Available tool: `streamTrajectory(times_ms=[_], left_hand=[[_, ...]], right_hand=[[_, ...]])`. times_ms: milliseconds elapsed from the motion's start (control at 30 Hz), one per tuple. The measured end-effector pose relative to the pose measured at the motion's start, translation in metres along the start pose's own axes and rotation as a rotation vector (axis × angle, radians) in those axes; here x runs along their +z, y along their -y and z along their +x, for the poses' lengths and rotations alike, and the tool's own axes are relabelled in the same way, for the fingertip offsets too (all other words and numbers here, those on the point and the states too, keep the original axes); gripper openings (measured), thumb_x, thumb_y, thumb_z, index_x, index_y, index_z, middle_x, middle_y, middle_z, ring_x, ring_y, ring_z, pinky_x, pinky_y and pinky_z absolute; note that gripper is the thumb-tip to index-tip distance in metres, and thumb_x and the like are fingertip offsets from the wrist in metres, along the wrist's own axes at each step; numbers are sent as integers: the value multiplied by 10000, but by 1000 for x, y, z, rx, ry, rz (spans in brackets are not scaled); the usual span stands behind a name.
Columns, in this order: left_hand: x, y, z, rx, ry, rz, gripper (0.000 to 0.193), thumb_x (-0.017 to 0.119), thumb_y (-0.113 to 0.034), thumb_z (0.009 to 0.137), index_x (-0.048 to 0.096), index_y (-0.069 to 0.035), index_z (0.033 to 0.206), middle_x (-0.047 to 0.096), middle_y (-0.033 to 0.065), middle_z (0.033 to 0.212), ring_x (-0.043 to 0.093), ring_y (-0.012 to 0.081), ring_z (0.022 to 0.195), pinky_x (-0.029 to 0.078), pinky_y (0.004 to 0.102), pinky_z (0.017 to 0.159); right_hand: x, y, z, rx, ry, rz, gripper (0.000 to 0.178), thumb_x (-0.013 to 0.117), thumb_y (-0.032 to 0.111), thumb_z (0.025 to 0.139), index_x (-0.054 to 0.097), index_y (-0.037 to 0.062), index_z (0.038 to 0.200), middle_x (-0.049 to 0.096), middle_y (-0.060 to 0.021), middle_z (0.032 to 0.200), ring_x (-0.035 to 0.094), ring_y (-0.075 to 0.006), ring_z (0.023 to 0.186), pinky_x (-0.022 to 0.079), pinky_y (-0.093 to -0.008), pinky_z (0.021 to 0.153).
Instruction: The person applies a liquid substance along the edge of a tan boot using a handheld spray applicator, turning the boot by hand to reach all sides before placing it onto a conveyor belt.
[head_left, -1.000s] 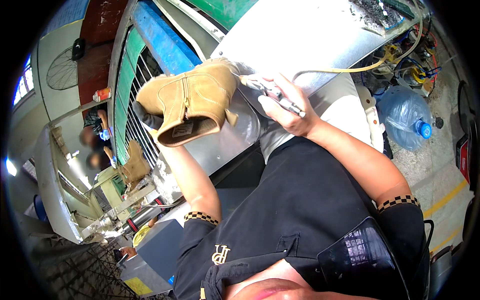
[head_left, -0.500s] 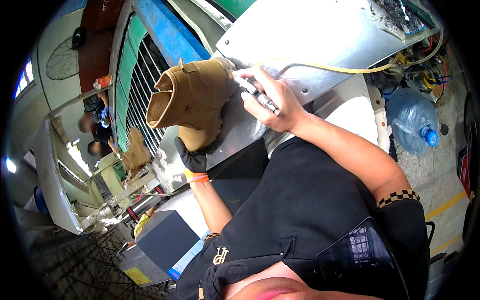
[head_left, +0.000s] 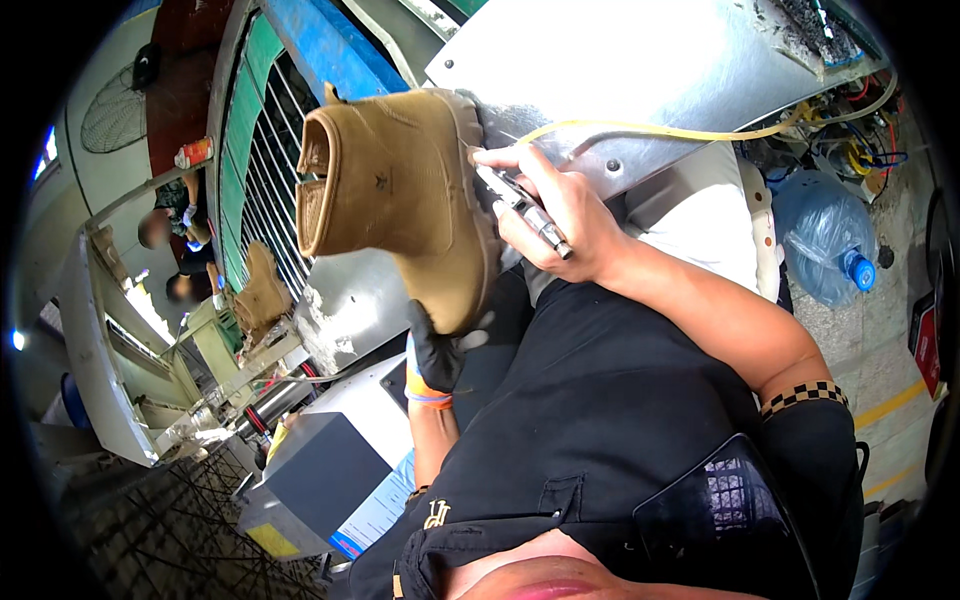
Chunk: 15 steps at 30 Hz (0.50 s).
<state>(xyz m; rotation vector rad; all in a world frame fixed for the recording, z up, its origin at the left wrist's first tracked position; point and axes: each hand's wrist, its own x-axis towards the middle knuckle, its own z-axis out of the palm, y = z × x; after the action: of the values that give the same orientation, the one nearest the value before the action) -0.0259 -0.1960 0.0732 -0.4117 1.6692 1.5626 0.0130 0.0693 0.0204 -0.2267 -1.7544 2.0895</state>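
Boot (head_left: 415,180), tan, held sideways near metal tabletop (head_left: 690,50), shaft opening facing barred grille (head_left: 268,165). Gloved left hand (head_left: 436,352) cups toe, fingers curled around it; bare right hand (head_left: 562,212) pinches slim metal tool (head_left: 537,222), fingers closed, tip near sole edge, contact unclear from here. Yellowish hose (head_left: 660,132) crosses tabletop.

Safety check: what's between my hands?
Head view: the tan boot, its toe at your left hand, its sole facing the silver tool in your right hand.
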Motion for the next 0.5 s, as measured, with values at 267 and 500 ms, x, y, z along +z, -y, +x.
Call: streamTrajectory(times_ms=[267, 500], left_hand=[[52, 8, 5, -125, 218, -297, 841, 394, -655, 933, 369, 33, 1415, 558, 256, 1286, 654, 359, 1050, 618, 387, 785], [82, 7, 10, -152, 263, -319, 917, 365, -708, 908, 348, 44, 1433, 554, 251, 1302, 617, 354, 1128, 574, 421, 890]], right_hand=[[-13, 4, -11, 14, 54, 64, 479, 569, 117, 862, 469, 14, 1319, 577, -69, 664, 495, -97, 578, 419, -271, 580], [-34, 16, -26, 88, 109, 17, 448, 570, 146, 840, 514, 23, 1267, 541, -38, 647, 464, -102, 557, 385, -281, 570]])
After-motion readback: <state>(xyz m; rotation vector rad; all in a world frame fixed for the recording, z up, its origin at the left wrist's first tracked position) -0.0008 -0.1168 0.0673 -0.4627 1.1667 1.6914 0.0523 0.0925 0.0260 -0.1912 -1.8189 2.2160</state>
